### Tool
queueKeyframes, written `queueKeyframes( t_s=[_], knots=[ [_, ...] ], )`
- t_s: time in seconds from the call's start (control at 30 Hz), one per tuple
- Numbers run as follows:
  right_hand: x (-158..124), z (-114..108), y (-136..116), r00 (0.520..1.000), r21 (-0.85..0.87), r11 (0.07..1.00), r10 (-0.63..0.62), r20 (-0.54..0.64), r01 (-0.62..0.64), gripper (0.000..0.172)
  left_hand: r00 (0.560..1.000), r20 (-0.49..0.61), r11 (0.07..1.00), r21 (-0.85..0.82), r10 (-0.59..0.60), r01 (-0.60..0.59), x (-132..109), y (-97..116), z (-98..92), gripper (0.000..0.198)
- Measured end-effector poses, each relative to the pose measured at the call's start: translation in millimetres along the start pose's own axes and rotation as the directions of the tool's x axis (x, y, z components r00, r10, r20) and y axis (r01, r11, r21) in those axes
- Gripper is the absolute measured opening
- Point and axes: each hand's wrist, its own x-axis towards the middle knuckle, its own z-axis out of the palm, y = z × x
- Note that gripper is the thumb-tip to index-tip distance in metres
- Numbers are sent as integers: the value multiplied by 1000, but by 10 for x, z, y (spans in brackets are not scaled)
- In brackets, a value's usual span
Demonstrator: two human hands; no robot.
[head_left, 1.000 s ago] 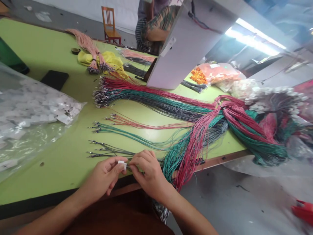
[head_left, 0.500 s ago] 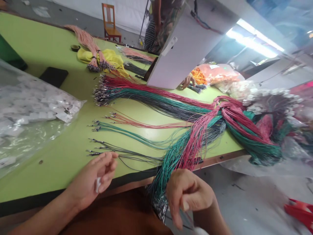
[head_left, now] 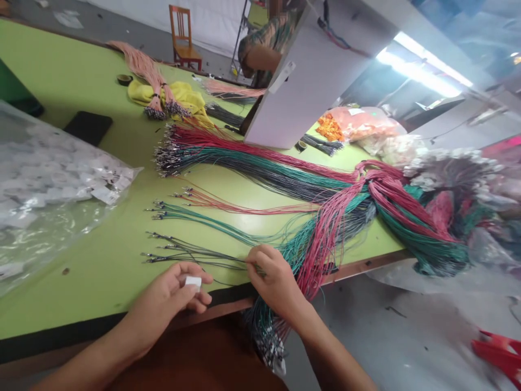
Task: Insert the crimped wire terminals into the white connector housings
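Note:
My left hand (head_left: 171, 296) rests at the near edge of the green table (head_left: 81, 98), its thumb and fingers pinched on a small white plastic connector (head_left: 192, 281). My right hand (head_left: 273, 278) lies just to the right, its fingertips pinched on a thin black wire (head_left: 195, 254) from the nearest fan of black wires. Beyond them lie small fans of green wires (head_left: 211, 225) and red wires (head_left: 228, 205), all with metal terminals at their left ends. A thick bundle of red, green and black wires (head_left: 260, 163) crosses the table and hangs over its right edge.
A clear bag of white connectors (head_left: 49, 190) lies at the left. A black pad (head_left: 88, 126), pink wire bundles (head_left: 146, 76) on a yellow cloth (head_left: 183, 98), a grey lamp housing (head_left: 309, 76) and bags of parts (head_left: 358, 122) lie farther back. Another person (head_left: 264, 49) stands across the table beside a wooden chair (head_left: 183, 38).
My right hand dropped below the table edge to the hanging wires, then came back up and pinched a black wire. My left hand kept the white connector throughout.

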Motion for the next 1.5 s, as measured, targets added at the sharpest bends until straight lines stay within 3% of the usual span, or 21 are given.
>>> queueKeyframes(
  t_s=[0.13,0.23,0.33,0.43,0.5,0.6,0.7,0.9,1.0,1.1,1.17,1.27,1.3,1.37,1.43,1.5],
  knots=[
    [-29,-293,-149,994,287,953,70,85,-91,14,998,68,965,261,19,-36,31,-88,-52,23],
    [5,-332,-360,987,366,930,-29,159,-32,9,995,87,940,333,42,-69,46,-114,-43,26],
    [78,-189,-476,983,229,968,-134,125,102,4,990,68,933,332,123,-139,52,-94,-26,24],
    [125,7,-385,991,-121,988,-78,105,91,4,991,39,943,302,131,-137,50,-66,-40,24],
    [119,88,-252,990,-241,968,-31,141,64,2,993,3,956,272,114,-110,45,-65,-63,27],
    [75,99,-87,994,-196,979,-25,111,47,14,993,-10,963,244,119,-113,39,-87,-88,28],
    [35,58,-41,998,-134,989,-50,43,55,16,989,63,948,282,135,-147,37,-114,-101,20],
    [8,110,-24,990,-188,979,-55,131,79,11,989,56,947,284,138,-148,56,-166,-166,25],
    [21,57,-30,998,-26,998,-50,29,51,15,988,62,958,242,144,-155,78,-188,-193,28],
    [71,-82,-207,1000,186,982,5,-14,-3,15,989,61,970,199,133,-143,104,-190,-187,30],
    [122,-140,-410,995,348,937,-50,82,18,12,992,58,978,166,115,-123,117,-176,-175,31],
    [201,-79,-658,943,615,788,-213,257,10,7,992,34,986,111,122,-125,127,-149,-164,33],
    [220,-25,-691,937,664,747,-203,284,-39,7,991,22,987,88,134,-136,130,-142,-163,32],
    [241,98,-674,955,672,723,-57,292,-162,9,988,10,988,27,151,-151,135,-134,-163,30],
    [242,194,-583,963,604,757,126,236,-247,10,991,10,990,-46,137,-136,140,-129,-161,29],
    [231,238,-482,966,513,819,204,158,-257,11,994,3,988,-109,108,-107,140,-121,-155,29]
  ],
)
